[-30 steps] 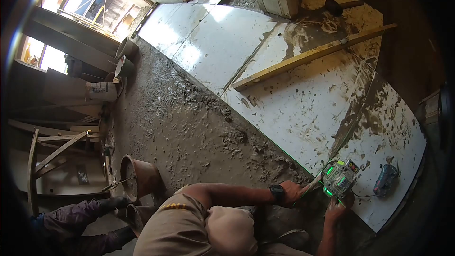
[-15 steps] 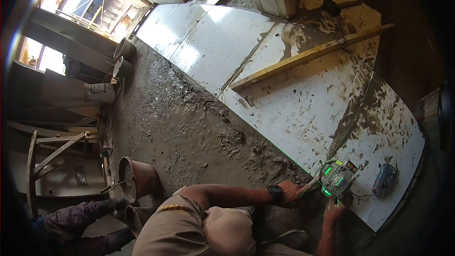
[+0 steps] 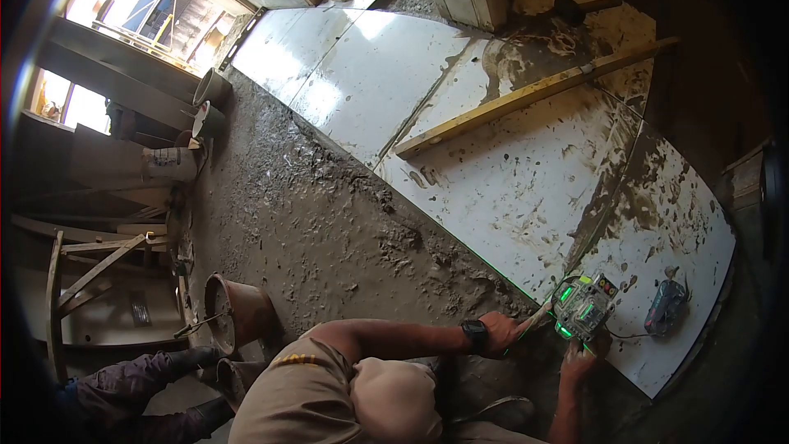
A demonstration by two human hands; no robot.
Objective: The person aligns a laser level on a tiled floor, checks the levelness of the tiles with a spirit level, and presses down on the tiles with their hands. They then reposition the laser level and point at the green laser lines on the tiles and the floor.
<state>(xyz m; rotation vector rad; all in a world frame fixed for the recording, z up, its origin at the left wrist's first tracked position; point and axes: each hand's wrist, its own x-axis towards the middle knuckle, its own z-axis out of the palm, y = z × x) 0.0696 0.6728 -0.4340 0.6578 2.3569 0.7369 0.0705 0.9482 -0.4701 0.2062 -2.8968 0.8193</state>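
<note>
A laser level (image 3: 585,307) with glowing green lights stands on the near end of the mud-spotted white tiles (image 3: 509,197). My right hand (image 3: 582,359) is closed at its lower edge, the fingertips partly hidden beneath it. To the left, my left hand (image 3: 500,332), with a dark watch on the wrist, is wrapped round a pale, narrow strip (image 3: 536,317) that reaches towards the level; what kind of thing the strip is I cannot tell. A cable runs from the level to a dark, see-through box (image 3: 666,307) lying on the tile. Green laser light shows along the tile edge.
A long wooden batten (image 3: 534,100) lies across the tiles, near a dark-headed mallet (image 3: 569,8). Wet mortar (image 3: 329,222) covers the floor beside them. Buckets (image 3: 240,312) stand at left, by another person's legs (image 3: 140,390) and a wooden frame (image 3: 99,271).
</note>
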